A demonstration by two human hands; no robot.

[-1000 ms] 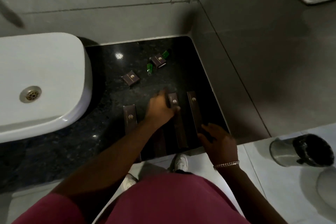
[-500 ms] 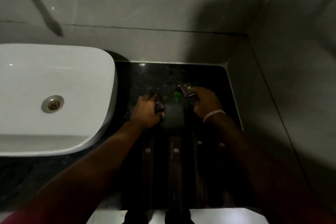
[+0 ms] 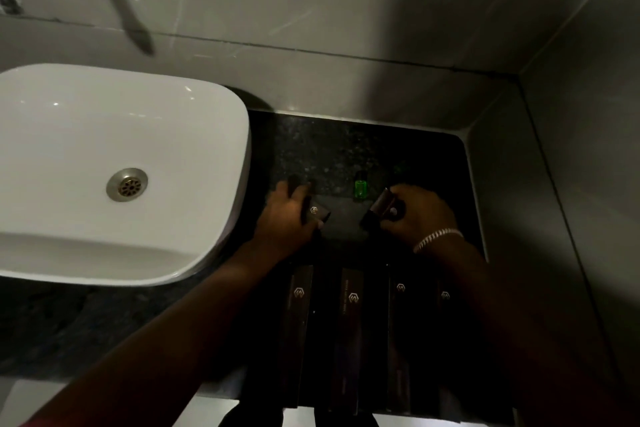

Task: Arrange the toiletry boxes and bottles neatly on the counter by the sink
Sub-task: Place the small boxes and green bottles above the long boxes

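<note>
Left hand grips a small dark box, fingers wrapped round its edge, logo face up. Right hand, bracelet on the wrist, clasps a second small box, tilted up on edge. Between the hands, just beyond them, a green bottle stands upright on the dark counter. Nearer than both wrists, four long dark boxes lie side by side. Left of the left hand sits the white sink.

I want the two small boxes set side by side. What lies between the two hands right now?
In the head view, bare dark counter lies between the left hand and right hand; the green bottle stands just behind that gap.
</note>
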